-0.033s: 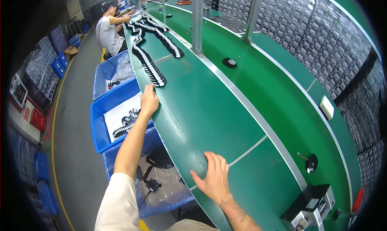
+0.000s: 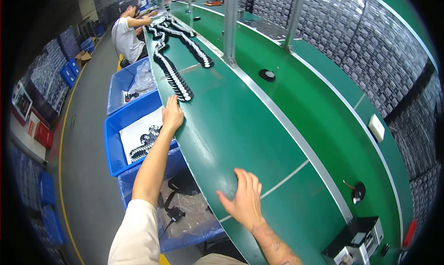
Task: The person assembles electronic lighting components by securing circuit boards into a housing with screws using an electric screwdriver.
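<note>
Disc row (image 2: 174, 78) fwd of hands (image 2: 173, 114)

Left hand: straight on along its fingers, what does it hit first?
Likely the near end of the long row of black-and-white pieces on the green table, just beyond the fingertips of the left hand. Height above the table is hard to judge.

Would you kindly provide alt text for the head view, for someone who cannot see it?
A person's left hand is at a green table's edge near overlapping black-and-white discs; the open right hand is over the table. Blue bins stand alongside.
</note>
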The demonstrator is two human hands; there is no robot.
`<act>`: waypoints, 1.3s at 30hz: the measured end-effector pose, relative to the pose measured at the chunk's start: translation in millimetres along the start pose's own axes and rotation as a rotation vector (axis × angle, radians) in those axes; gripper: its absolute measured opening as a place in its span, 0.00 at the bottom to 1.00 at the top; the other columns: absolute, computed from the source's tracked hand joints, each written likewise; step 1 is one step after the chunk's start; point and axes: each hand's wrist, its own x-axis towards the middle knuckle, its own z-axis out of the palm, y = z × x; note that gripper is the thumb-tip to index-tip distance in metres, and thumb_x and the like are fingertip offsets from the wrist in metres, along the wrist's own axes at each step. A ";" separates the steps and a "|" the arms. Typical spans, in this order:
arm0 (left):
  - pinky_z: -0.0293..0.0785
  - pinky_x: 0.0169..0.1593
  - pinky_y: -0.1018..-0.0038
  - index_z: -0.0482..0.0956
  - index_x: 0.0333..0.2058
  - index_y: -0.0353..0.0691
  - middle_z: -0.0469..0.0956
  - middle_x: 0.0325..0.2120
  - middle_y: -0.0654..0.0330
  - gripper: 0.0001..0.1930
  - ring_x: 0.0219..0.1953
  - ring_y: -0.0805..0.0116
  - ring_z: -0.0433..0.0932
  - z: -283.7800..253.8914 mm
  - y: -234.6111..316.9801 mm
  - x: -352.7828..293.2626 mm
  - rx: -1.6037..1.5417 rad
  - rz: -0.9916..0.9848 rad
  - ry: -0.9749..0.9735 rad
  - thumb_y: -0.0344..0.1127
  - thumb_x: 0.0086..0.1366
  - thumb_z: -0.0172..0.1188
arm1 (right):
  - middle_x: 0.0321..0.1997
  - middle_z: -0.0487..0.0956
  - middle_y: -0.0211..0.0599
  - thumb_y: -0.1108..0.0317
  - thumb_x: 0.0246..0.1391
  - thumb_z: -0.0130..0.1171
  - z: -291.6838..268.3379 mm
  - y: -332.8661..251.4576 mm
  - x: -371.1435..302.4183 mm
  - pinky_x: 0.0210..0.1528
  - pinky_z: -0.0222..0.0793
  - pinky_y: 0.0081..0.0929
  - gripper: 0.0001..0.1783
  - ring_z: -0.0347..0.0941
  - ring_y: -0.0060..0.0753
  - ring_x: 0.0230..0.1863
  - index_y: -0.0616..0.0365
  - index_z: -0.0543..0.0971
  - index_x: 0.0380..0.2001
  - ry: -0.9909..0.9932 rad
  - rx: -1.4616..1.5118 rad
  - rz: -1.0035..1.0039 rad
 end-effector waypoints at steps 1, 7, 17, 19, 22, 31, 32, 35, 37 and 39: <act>0.51 0.67 0.53 0.61 0.61 0.35 0.58 0.65 0.50 0.26 0.69 0.56 0.53 1.5 13.7 6.1 -0.007 -0.043 -0.049 0.27 0.63 0.42 | 0.56 0.68 0.46 0.58 0.42 0.69 11.2 6.0 23.3 0.56 0.57 0.43 0.41 0.61 0.49 0.57 0.66 0.63 0.57 0.015 -0.023 0.002; 0.54 0.67 0.64 0.64 0.59 0.32 0.65 0.60 0.45 0.25 0.66 0.51 0.58 3.8 -25.7 42.7 -0.112 -0.005 0.121 0.24 0.62 0.40 | 0.57 0.66 0.51 0.55 0.40 0.71 100.8 1.7 166.1 0.60 0.55 0.44 0.49 0.59 0.49 0.59 0.70 0.58 0.60 0.036 0.026 -0.042; 0.55 0.67 0.63 0.64 0.59 0.31 0.63 0.59 0.38 0.25 0.65 0.48 0.58 3.2 -23.9 56.1 -0.244 -0.070 0.120 0.22 0.61 0.39 | 0.52 0.73 0.49 0.55 0.37 0.71 180.6 -15.9 309.8 0.57 0.58 0.42 0.49 0.63 0.47 0.55 0.69 0.60 0.58 0.119 0.029 0.003; 0.55 0.67 0.63 0.64 0.59 0.31 0.63 0.60 0.39 0.25 0.65 0.48 0.58 1.9 -18.3 58.0 -0.247 -0.072 0.113 0.22 0.62 0.39 | 0.49 0.74 0.48 0.56 0.39 0.70 186.3 -12.8 318.2 0.56 0.59 0.42 0.46 0.64 0.46 0.53 0.69 0.61 0.57 0.106 0.033 0.011; 0.55 0.67 0.62 0.64 0.59 0.31 0.63 0.60 0.38 0.25 0.65 0.47 0.58 1.1 -20.8 57.7 -0.260 -0.074 0.105 0.22 0.62 0.38 | 0.45 0.77 0.47 0.59 0.42 0.67 186.2 -10.9 313.0 0.54 0.61 0.41 0.40 0.67 0.45 0.50 0.68 0.64 0.55 0.128 0.053 -0.003; 0.54 0.67 0.63 0.65 0.58 0.30 0.64 0.59 0.41 0.26 0.65 0.49 0.59 -0.4 -16.6 60.0 -0.125 -0.072 0.108 0.22 0.59 0.39 | 0.45 0.76 0.46 0.60 0.42 0.67 153.1 2.8 268.0 0.53 0.63 0.39 0.38 0.66 0.44 0.51 0.68 0.64 0.53 0.160 0.022 -0.004; 0.54 0.67 0.63 0.65 0.58 0.30 0.64 0.59 0.41 0.26 0.65 0.49 0.59 -0.9 -17.4 59.6 -0.130 -0.068 0.112 0.22 0.59 0.39 | 0.45 0.76 0.46 0.60 0.42 0.67 148.2 5.5 261.6 0.53 0.63 0.39 0.38 0.66 0.44 0.51 0.68 0.64 0.53 0.166 0.018 -0.006; 0.52 0.68 0.58 0.65 0.58 0.33 0.65 0.60 0.47 0.26 0.67 0.52 0.57 3.9 -23.3 61.4 -0.091 -0.020 0.098 0.23 0.60 0.39 | 0.45 0.75 0.49 0.58 0.44 0.65 134.8 14.1 243.6 0.53 0.62 0.41 0.38 0.66 0.47 0.51 0.68 0.64 0.54 0.160 0.022 -0.014; 0.49 0.68 0.52 0.65 0.58 0.34 0.64 0.61 0.49 0.26 0.67 0.53 0.56 8.1 -22.3 59.9 -0.064 -0.061 0.072 0.24 0.60 0.40 | 0.45 0.75 0.49 0.58 0.44 0.65 127.3 19.2 232.6 0.53 0.62 0.41 0.37 0.66 0.47 0.51 0.68 0.65 0.54 0.159 0.009 -0.008; 0.43 0.65 0.38 0.65 0.59 0.38 0.61 0.64 0.54 0.26 0.68 0.57 0.54 19.6 -30.4 61.6 -0.052 -0.097 0.033 0.25 0.59 0.42 | 0.46 0.75 0.47 0.59 0.43 0.65 121.9 25.3 220.9 0.54 0.62 0.40 0.37 0.66 0.47 0.52 0.67 0.65 0.54 0.132 -0.006 0.022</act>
